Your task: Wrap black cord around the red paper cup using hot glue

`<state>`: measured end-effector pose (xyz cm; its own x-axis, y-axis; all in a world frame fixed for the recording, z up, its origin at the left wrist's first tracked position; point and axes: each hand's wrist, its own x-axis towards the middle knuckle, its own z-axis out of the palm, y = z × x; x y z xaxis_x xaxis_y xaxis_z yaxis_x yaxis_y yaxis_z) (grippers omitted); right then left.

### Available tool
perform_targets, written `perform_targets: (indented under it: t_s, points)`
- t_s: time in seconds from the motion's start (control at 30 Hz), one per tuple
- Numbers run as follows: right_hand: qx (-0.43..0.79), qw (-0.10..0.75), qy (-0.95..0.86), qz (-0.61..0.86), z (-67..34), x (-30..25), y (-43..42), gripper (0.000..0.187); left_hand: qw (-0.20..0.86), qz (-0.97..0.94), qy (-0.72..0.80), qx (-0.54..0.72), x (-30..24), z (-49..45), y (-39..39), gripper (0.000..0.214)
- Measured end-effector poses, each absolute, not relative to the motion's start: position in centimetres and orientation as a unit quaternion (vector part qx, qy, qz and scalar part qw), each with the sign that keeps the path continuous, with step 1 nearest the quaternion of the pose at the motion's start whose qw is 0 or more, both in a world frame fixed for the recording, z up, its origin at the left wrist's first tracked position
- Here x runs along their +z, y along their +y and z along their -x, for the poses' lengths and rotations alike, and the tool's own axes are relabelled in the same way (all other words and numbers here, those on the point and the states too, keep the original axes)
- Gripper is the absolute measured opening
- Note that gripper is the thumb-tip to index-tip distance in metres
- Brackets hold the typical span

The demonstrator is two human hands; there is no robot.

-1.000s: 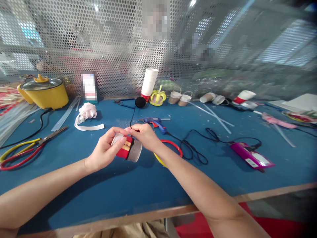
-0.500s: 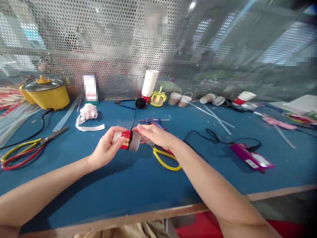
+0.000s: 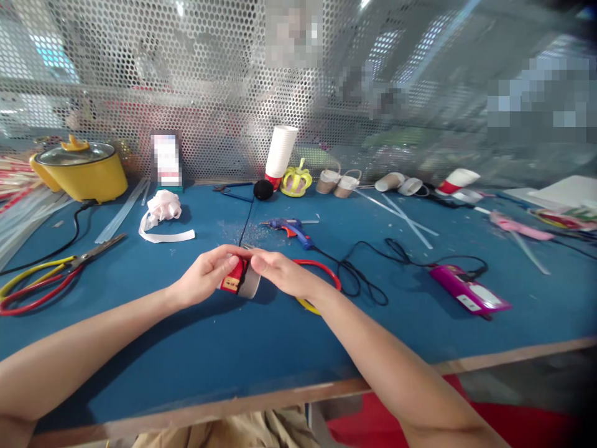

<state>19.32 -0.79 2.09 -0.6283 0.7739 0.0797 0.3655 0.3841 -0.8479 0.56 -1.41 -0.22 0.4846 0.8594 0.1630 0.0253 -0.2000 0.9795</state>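
Observation:
My left hand [image 3: 203, 277] is wrapped round a red and white paper cup [image 3: 232, 283] lying on its side in the air just above the table. Black cord runs round the cup near its greyish end. A strand of this cord [image 3: 244, 225] stretches away from the cup to a black ball of cord [image 3: 263, 190] at the back. My right hand [image 3: 284, 274] is closed at the cup's right end, thumb in front and fingers behind, partly hidden. Under that hand lie scissors with a red and yellow handle [image 3: 329, 267].
A blue glue gun [image 3: 291, 227] lies beyond my hands, its cable leading toward a purple power strip [image 3: 469, 291]. Large scissors [image 3: 69, 274], crumpled white ribbon [image 3: 164, 205] and a yellow pot [image 3: 81, 174] are at left. Stacked paper cups [image 3: 282, 152] and a yellow basket [image 3: 295, 179] stand behind.
Both hands and the cup have come slightly lower and nearer to me. My right fingers have moved in over the cup, and the glue gun shows more fully.

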Motion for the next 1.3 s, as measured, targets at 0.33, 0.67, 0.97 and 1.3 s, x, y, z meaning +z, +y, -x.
perform_targets:
  t_s: [0.33, 0.67, 0.97, 1.3]
  points:
    - [0.288, 0.257, -0.738, 0.553, -20.6, 2.7, 1.8, 0.047, 0.408, -0.722, 0.451, 0.328, -0.6, -0.7, -1.2, 0.029]
    - [0.103, 0.133, -0.648, 0.743, -26.4, 0.3, 7.4, 0.016, 0.323, -0.728, 0.493, 0.35, -0.4, -0.6, -1.0, 0.026]
    - [0.153, 0.251, -0.646, 0.704, -25.6, 3.0, 4.1, 0.036, 0.321, -0.719, 0.493, 0.37, -0.9, -0.2, -0.3, 0.029]
    - [0.409, 0.27, -0.704, 0.514, -22.2, 6.0, -2.5, 0.019, 0.311, -0.717, 0.507, 0.364, -0.6, 0.1, -0.2, 0.03]
